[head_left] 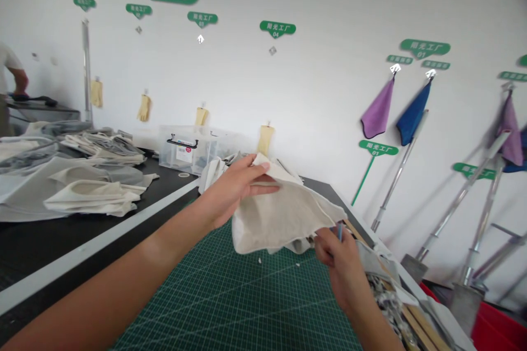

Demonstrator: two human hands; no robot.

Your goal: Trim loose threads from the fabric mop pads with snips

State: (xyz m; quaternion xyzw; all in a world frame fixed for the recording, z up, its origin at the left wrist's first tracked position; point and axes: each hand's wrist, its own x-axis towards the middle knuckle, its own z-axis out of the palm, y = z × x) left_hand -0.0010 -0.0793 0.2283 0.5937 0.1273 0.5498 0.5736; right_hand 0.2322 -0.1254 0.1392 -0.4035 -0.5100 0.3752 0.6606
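An off-white piece of sewn fabric point(284, 216) is held up above the green cutting mat point(247, 296). My left hand point(241, 189) pinches its upper left edge, thumb on top and fingers beneath. At the fabric's lower right corner, my right hand point(340, 255) is closed around a small tool with a blue part point(340, 230) showing; its kind is hidden by the fingers. Whether those fingers also grip the fabric corner, I cannot tell. Small white scraps point(297, 264) lie on the mat below.
Piled grey and white fabric pieces point(94, 197) cover the left table. A clear plastic box point(185, 148) stands at the back. Grey scraps and wooden strips point(420, 326) line the right edge. Mops point(399, 175) lean by the wall; a person's arm point(16, 77) shows far left.
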